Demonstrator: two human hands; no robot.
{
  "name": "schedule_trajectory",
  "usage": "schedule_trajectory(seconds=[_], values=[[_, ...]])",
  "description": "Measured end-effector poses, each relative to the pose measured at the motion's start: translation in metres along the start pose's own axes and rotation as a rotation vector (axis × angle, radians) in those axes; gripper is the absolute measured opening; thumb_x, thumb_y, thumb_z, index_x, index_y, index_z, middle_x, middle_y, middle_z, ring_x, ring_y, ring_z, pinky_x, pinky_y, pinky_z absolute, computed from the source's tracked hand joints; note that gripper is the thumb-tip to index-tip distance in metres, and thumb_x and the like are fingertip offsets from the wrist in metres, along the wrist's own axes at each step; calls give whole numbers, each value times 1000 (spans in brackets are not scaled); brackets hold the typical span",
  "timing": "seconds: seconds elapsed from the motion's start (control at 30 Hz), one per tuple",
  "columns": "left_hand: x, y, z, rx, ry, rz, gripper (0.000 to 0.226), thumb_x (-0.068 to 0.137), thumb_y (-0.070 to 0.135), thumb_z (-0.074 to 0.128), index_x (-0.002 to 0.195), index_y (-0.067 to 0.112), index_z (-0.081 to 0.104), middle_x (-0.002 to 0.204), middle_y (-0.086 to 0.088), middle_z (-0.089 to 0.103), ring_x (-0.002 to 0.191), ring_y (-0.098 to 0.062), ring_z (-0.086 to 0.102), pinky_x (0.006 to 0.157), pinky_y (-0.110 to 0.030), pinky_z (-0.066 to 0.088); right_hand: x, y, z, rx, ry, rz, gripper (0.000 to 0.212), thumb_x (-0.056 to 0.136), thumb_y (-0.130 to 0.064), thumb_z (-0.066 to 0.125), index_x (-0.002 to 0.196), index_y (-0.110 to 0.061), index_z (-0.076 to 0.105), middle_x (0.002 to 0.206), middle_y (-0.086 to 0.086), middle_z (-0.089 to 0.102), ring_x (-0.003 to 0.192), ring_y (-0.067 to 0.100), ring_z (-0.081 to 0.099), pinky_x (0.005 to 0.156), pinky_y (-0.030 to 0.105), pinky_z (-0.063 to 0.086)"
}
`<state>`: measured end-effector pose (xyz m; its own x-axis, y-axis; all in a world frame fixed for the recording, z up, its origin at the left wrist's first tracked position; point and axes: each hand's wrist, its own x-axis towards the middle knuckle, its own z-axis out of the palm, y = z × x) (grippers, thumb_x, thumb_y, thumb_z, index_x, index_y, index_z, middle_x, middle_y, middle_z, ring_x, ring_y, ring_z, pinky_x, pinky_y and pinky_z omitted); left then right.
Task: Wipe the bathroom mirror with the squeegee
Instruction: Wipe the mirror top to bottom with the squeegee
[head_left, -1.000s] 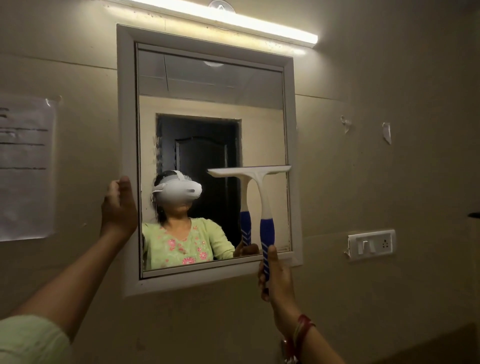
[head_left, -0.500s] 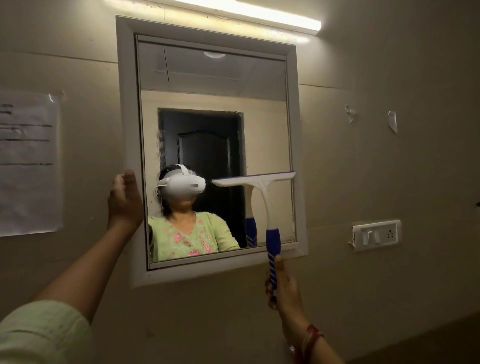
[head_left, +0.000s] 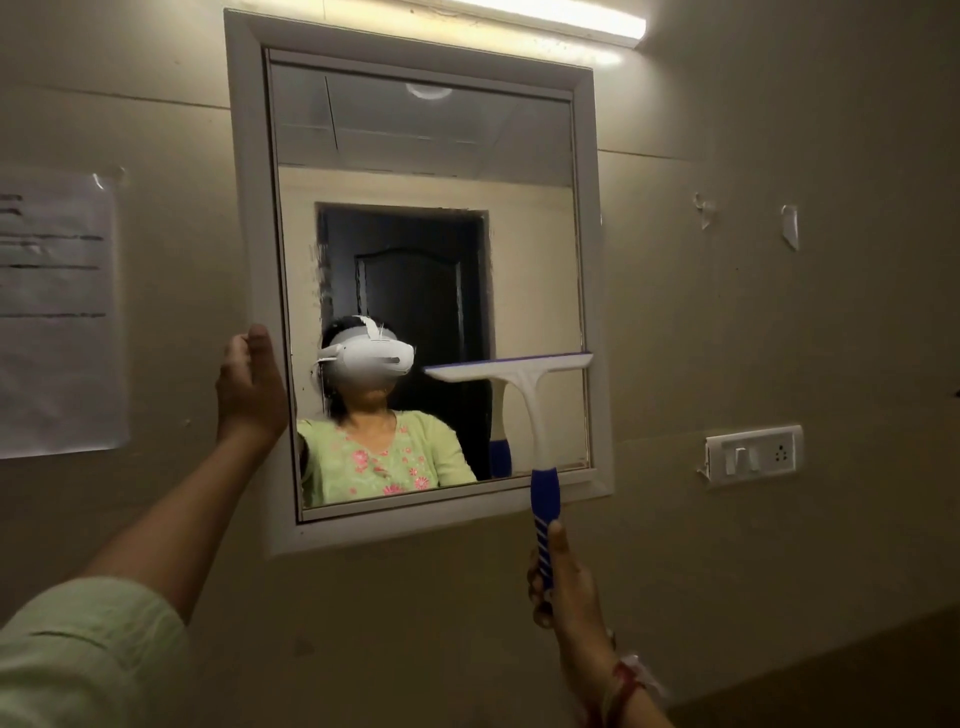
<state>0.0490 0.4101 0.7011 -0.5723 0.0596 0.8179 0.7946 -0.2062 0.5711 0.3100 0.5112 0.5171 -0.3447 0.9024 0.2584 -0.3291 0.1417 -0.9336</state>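
text: none legible | paper sheet (head_left: 57, 312): dark lines, probably print, too blurred to read

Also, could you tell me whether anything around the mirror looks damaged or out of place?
Two torn scraps of tape cling to the wall right of the mirror, holding nothing. The mirror also carries a smeared vertical streak left of centre, well left of the squeegee blade.
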Motion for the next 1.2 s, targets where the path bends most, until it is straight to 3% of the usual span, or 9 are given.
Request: schedule_trajectory(seconds=[0.2,0.47,0.7,0.97,1.2], values=[[0,-1,0,-9,-6,-12,39,96,45,21,88,13,44,82,-12,47,79,-21,45,70,-32,30,12,-23,4,37,-18,-64,51,69,-67,44,63,-17,52,47,-7,45,39,5,38,37,17,31],[1,-2,0,5,-9,-16,39,96,45,20,90,14,43,84,-13,48,80,-22,45,72,-33,31,-5,25,-10,47,-27,71,54,69,-68,45,66,-15,54,44,-7,48,36,6,40,36,18,31],[0,0,0,25,10,-10,40,97,41,21,86,10,43,79,-11,45,77,-20,42,65,-28,25,6,-4,0,29,-80,-15,54,71,-69,42,68,-16,53,52,-4,46,42,8,39,39,19,31],[2,-2,1,34,10,-8,41,97,41,21,88,9,45,83,-13,45,79,-21,42,66,-29,25,-19,55,-16,52,-22,196,55,66,-68,44,57,-14,53,42,-2,45,34,11,36,38,16,26],[1,1,1,49,19,-16,37,97,41,21,85,12,41,82,-12,45,78,-20,42,62,-26,22,-12,41,-9,47,-55,141,53,72,-68,42,63,-17,53,45,-6,47,38,8,40,37,17,29]])
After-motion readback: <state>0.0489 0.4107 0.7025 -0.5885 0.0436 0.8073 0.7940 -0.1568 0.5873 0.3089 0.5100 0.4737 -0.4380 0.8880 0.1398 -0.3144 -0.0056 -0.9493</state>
